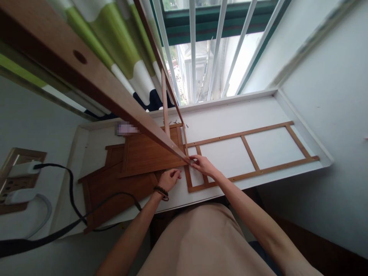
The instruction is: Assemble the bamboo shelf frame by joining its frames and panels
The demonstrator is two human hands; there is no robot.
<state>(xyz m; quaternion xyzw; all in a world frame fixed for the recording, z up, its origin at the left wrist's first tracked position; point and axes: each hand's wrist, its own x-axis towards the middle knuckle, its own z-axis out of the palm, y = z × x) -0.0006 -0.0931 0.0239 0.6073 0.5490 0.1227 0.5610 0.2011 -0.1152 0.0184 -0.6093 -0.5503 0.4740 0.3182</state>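
Note:
An upright wooden frame [123, 105] rises from the white sill towards me, its foot beside my fingers. My right hand [202, 165] is at that foot, thumb and fingers pinched together; whatever is between them is too small to make out. Just left of it, my left hand [169, 180], with a dark bead bracelet at the wrist, hovers low with its fingers curled in. Whether it holds anything is hidden. Under my right hand, a flat wooden ladder-like frame [250, 153] lies along the sill. Brown wooden panels [153, 151] lie to the left, partly overlapping.
Several small screws [176, 122] lie near the back edge of the white sill [230, 111]. A blurred purplish item [126, 128] sits at the back left. Black cables [71, 191] run from a wall socket [20, 180] across the left. Window bars [192, 50] and a curtain [115, 38] stand behind.

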